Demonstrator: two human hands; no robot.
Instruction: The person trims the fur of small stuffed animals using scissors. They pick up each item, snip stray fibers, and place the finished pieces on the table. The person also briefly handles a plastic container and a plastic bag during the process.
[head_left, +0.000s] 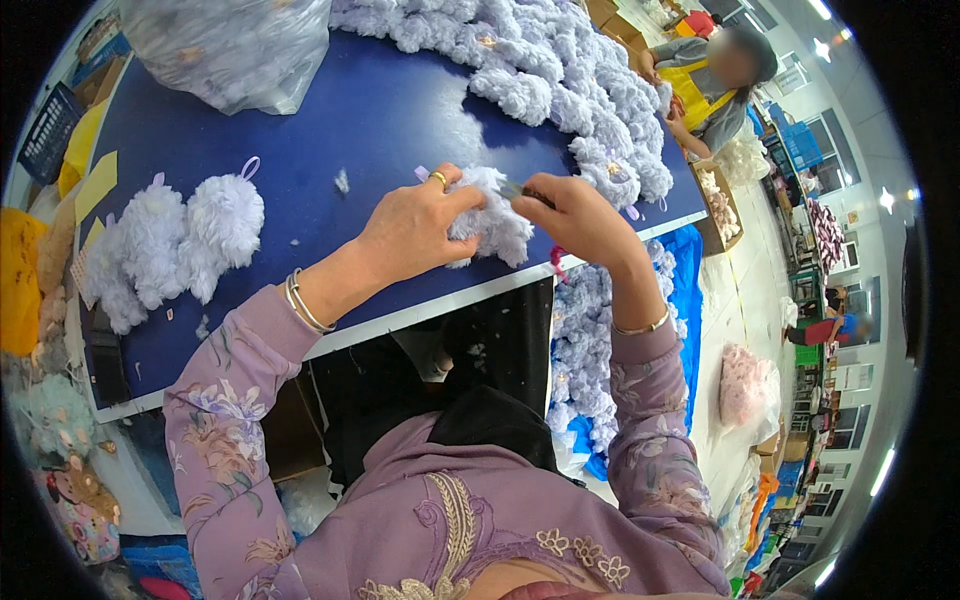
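Well, the fluffy lilac piece lies at twelve o'clock, the left hand half-curled, fingers gripping its nine-o'clock side, the right hand closed round a dark-handled tool at three; I'd guide the tip clear of those left fingers.

The desk is topped in blue and edged along its near side with a pale strip. Its far left part is taken up by a clear bag, filled with fluffy stuff. From the far edge nearly to the near right corner, the right part is covered by a heap of pale lilac plush. Toward the left edge a row of similar pieces is set, touching one another. A yellow card is laid at the left edge, a dark flat item is placed by the near left corner, and a tuft is left between row and heap.
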